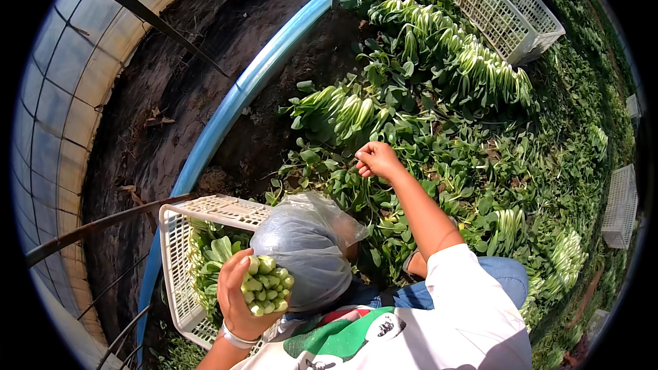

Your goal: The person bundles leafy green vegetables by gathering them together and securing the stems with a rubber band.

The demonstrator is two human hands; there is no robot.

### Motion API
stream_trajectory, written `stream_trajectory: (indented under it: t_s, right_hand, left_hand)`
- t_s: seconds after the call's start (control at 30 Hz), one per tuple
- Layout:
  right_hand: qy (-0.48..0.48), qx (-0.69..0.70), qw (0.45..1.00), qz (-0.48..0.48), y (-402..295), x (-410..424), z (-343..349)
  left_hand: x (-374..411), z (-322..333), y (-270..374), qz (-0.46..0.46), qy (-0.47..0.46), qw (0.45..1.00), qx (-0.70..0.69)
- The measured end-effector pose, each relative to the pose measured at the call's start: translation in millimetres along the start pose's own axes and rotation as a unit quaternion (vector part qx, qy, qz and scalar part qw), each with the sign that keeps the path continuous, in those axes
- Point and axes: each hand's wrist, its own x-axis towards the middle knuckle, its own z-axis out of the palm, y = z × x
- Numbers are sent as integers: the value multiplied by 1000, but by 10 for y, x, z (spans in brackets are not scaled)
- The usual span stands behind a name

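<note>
My left hand point(237, 295), with a pale band at the wrist, is wrapped around a bunch of leafy greens point(267, 285). The cut stem ends face up towards me, and the bunch's leaves are mostly hidden. Beside it a white plastic crate point(172, 267) holds more greens with pale stems. A clear plastic bag point(303, 246) covers my bent knee, just right of the bunch. Over the leafy plants, my right hand point(379, 159) is stretched forward with its fingers curled in, and I see nothing in them. Just ahead of it lie cut greens point(352, 110) with their pale stems upward.
A long row of cut greens point(457, 51) lies ahead, next to another white crate point(506, 10). More cut greens point(565, 262) and a crate point(619, 208) are to the right. A blue pipe point(236, 97) curves along the left, by metal poles point(149, 15) and plastic sheeting point(56, 108).
</note>
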Motion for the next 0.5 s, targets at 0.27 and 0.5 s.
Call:
stream_trajectory:
  t_s: [0.27,0.5]
  right_hand:
    - [279,-402,871,-33,36,2129,124]
    - [350,-318,857,-206,452,2341,-182]
  left_hand:
    - [-217,-89,-229,-124,-16,992,-34]
    - [-1061,-609,-889,-276,-110,952,-72]
